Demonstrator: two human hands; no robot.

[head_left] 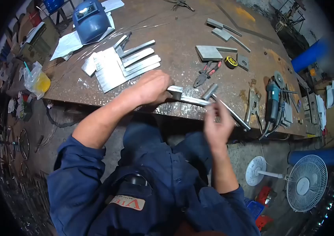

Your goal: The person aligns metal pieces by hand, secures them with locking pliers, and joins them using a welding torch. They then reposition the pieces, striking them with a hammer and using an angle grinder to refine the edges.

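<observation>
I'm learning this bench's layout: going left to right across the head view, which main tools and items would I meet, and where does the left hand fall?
Plastic bag, welding mask, left hand, pliers, tape measure, grinder.

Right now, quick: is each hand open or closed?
Left hand: closed on a metal piece.
Right hand: fingers at a metal bar's end; too blurred to tell if its grip is closed.
</observation>
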